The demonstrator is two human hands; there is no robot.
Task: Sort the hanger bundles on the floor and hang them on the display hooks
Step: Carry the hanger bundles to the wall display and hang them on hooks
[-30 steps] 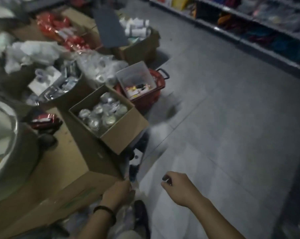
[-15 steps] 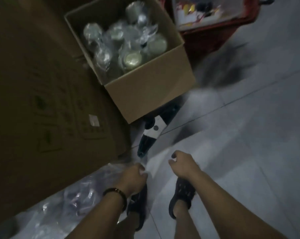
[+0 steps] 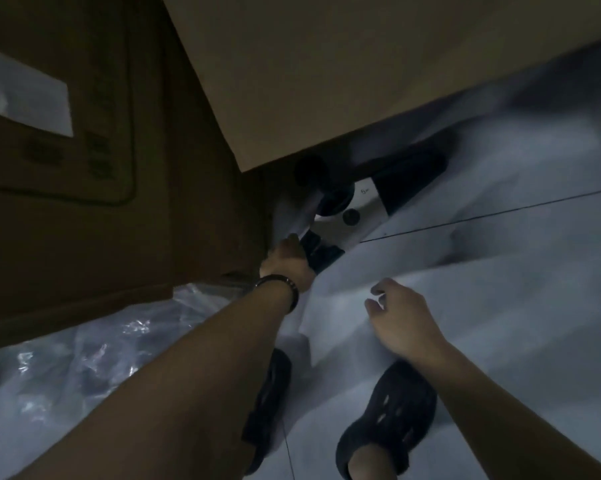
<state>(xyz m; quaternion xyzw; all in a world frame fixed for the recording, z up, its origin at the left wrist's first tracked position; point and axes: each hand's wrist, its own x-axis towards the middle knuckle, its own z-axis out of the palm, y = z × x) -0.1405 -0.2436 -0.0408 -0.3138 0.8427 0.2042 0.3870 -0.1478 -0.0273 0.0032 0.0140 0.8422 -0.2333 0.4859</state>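
Your left hand (image 3: pixel 285 263) is closed round the near end of the hanger bundle (image 3: pixel 323 254), which is dark, hard-looking plastic. The bundle lies on the floor (image 3: pixel 500 306), and its far end runs under the small box (image 3: pixel 326 81) just beyond your knuckles, in the gap beside the large carton (image 3: pixel 84 185) to the left of your grip. Your right hand (image 3: pixel 401 317) hangs to the right of the grip, well apart from it, fingers loosely curled and holding nothing.

Draw the bundle back along its own length rather than lifting it, because the box seems to sit over it and an upward pull would likely tip the box. Bring your free hand forward to take the bundle past your fingers, near the white card label (image 3: pixel 361 206) — a smooth, stiff-looking panel with a round dark spot.

The cardboard on both boxes looks matte and flat-sided. Crinkled clear plastic wrap (image 3: pixel 84 358) lies below your wrist, glossy and probably slippery underfoot. The floor is smooth pale tile with a thin joint line. The picture is too blurred to count the hangers.
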